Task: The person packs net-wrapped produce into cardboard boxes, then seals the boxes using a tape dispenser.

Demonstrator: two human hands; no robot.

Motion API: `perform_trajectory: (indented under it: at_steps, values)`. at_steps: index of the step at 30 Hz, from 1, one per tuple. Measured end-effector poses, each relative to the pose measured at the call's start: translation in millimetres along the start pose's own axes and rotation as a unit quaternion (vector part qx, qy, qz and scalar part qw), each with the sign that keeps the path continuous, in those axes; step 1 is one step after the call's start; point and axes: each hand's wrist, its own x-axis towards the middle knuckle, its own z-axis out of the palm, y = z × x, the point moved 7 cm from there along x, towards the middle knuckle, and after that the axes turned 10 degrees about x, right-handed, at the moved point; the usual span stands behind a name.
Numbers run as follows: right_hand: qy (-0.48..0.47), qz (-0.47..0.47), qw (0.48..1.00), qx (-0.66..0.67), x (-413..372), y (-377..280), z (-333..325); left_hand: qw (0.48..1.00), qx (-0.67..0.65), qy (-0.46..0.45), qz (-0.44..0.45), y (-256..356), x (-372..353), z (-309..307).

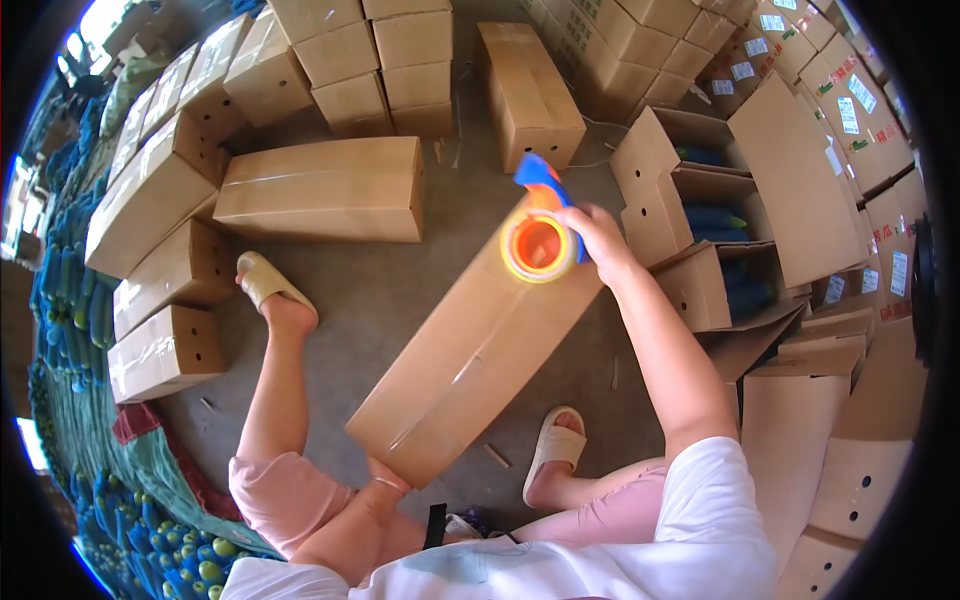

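My right hand (592, 240) is closed around a blue and orange tape dispenser (541, 245) with a yellow-rimmed roll. It is over the far end of a long cardboard box (470, 350), which lies slanted between my legs. A strip of shiny tape runs along the seam on the box top. At the near end, my left hand (382, 478) is against the box edge. Its fingers are hidden behind the cardboard, so their grip does not show.
Closed cartons (320, 190) line the left and back. To the right, open boxes (700, 215) hold long items in blue wrapping. Flattened cardboard (790, 430) leans at the right. Blue-wrapped green produce (150, 540) is heaped along the left. My sandals (555, 445) flank the box.
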Motion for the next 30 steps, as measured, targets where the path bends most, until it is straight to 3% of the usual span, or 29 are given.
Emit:
perform_trajectory:
  at_steps: [4, 5, 6, 8, 9, 11, 13, 14, 15, 16, 18, 19, 20, 21, 22, 23, 25, 26, 30]
  values:
    - [-0.069, -0.125, 0.984, -0.110, 7, -122, 54, 0.997, -0.070, -0.025, 0.004, -11, 27, 5]
    - [-0.110, -0.152, 0.976, -0.114, 14, -164, 64, 0.999, -0.027, -0.029, 0.030, -11, 44, 13]
    - [-0.150, -0.179, 0.965, -0.115, 21, -204, 73, 0.998, -0.018, -0.043, 0.053, -11, 58, 42]
    - [-0.105, -0.113, 0.975, -0.158, 13, -170, 57, 0.992, -0.032, -0.080, 0.090, -6, 85, 125]
    - [-0.014, -0.014, 0.978, -0.207, -11, -108, 30, 0.986, -0.021, -0.130, 0.100, 4, 96, 183]
    - [-0.011, -0.121, 0.968, -0.218, -11, -180, 35, 0.966, 0.003, -0.230, 0.121, 24, 116, 300]
    - [-0.057, -0.165, 0.979, -0.103, 30, -220, 15, 0.974, 0.001, -0.200, 0.104, 31, 136, 367]
    - [-0.064, -0.253, 0.964, -0.047, -9, -250, -9, 0.961, 0.080, -0.211, 0.161, 39, 152, 390]
    - [-0.058, -0.271, 0.961, -0.009, -47, -242, -27, 0.958, 0.164, -0.140, 0.188, 45, 154, 409]
    - [-0.053, -0.290, 0.955, 0.029, -86, -234, -45, 0.945, 0.225, -0.159, 0.177, 44, 176, 408]
    - [-0.070, -0.164, 0.984, 0.027, -115, -144, -71, 0.902, 0.346, -0.199, 0.165, 41, 219, 406]
    - [-0.055, -0.111, 0.988, 0.093, -129, -97, -81, 0.872, 0.424, -0.168, 0.180, 30, 200, 400]
    - [-0.066, -0.039, 0.986, 0.150, -138, -44, -93, 0.835, 0.498, -0.135, 0.192, 19, 180, 394]
    - [-0.054, 0.035, 0.992, 0.112, -147, 11, -114, 0.796, 0.560, -0.135, 0.185, 9, 187, 381]
    - [-0.018, 0.041, 0.994, 0.101, -156, 54, -122, 0.752, 0.619, -0.136, 0.179, -1, 194, 369]
    - [-0.002, 0.067, 0.993, 0.102, -166, 85, -121, 0.673, 0.685, -0.174, 0.216, -21, 195, 372]
    - [0.007, 0.125, 0.984, 0.127, -184, 138, -110, 0.496, 0.777, -0.229, 0.312, -61, 192, 378]
    - [0.000, 0.158, 0.976, 0.149, -191, 159, -100, 0.365, 0.809, -0.270, 0.374, -96, 171, 398]
    - [-0.080, 0.168, 0.979, 0.087, -206, 189, -75, -0.003, 0.755, -0.374, 0.538, -256, 132, 465]
